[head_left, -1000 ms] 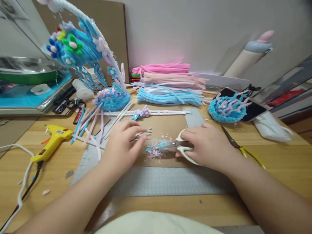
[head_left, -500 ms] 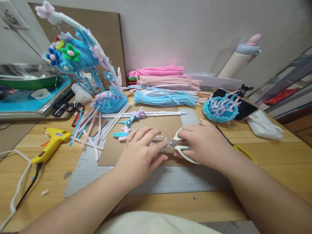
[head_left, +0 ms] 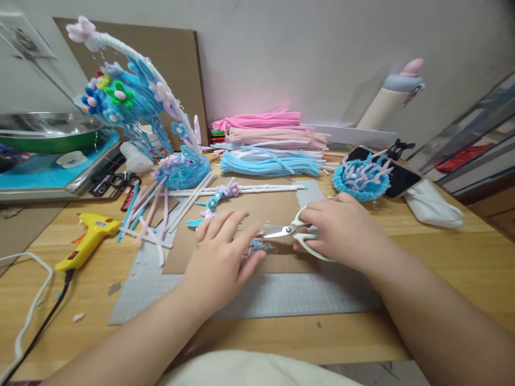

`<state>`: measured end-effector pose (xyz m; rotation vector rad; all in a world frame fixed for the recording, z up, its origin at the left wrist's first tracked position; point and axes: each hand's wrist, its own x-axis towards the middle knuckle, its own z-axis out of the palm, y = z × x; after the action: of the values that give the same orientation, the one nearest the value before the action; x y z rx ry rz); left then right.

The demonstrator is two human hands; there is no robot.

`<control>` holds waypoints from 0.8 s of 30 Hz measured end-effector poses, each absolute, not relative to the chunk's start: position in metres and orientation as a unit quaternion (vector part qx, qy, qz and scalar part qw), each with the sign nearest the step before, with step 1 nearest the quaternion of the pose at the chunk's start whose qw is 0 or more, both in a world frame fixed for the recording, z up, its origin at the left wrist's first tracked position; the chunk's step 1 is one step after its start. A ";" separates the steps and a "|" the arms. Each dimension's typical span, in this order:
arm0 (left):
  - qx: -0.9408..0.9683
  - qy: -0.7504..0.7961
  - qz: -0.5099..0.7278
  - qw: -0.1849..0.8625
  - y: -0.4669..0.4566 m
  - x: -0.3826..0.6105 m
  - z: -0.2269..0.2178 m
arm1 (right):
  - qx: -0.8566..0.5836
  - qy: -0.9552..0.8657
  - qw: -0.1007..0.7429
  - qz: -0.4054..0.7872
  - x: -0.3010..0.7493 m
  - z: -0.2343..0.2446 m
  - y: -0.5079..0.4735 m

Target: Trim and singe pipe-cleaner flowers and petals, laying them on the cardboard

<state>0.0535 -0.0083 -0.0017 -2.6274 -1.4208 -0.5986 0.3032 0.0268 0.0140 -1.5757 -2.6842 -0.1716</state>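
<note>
Scissors (head_left: 306, 244) with pale green handles are in my right hand (head_left: 341, 228), whose fingers go through the loops. Their blades point left and look nearly closed. My left hand (head_left: 221, 249) is low over a cardboard sheet (head_left: 277, 206), fingers stretched out and thumb apart. Between its thumb and forefinger lies a small heap of blue and pink fuzzy scraps (head_left: 256, 246), just under the blade tips. Whether the fingers touch the scraps I cannot tell. Beyond the left hand lies a row of small pipe-cleaner flowers (head_left: 219, 197), partly covered by the fingers.
A grey cutting mat (head_left: 289, 297) lies beneath the cardboard. On the left are a yellow glue gun (head_left: 90, 236) and loose pipe cleaners (head_left: 148, 214). Behind stand a blue flower ornament (head_left: 183, 174) and pipe-cleaner bundles (head_left: 273, 163). At right are a blue fuzzy disc (head_left: 358, 185) and phone (head_left: 402, 179).
The scissors and my right hand have moved slightly right, drawing the blades away from my left fingers. My left hand has shifted a little left, and more of the scraps shows.
</note>
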 end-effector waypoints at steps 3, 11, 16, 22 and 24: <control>-0.876 -0.449 -0.173 0.039 -0.009 0.061 -0.006 | -0.499 -0.865 0.011 -0.056 0.301 0.014 0.025; -0.861 -0.484 -0.152 0.026 -0.014 0.055 -0.014 | -0.507 -0.861 0.009 -0.042 0.310 0.017 0.027; -0.852 -0.497 -0.163 0.008 -0.010 0.048 -0.010 | -0.525 -0.851 0.002 -0.027 0.318 0.019 0.028; -0.849 -0.495 -0.185 -0.002 0.002 0.050 0.000 | -0.532 -0.847 -0.003 -0.013 0.316 0.019 0.029; -0.852 -0.492 -0.179 -0.007 0.006 0.050 0.004 | -0.527 -0.850 -0.003 -0.007 0.314 0.019 0.028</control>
<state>0.0505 0.0063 0.0039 -2.6874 -1.5529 -0.5650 0.3142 0.0285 0.0187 -1.6600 -2.6749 -0.0211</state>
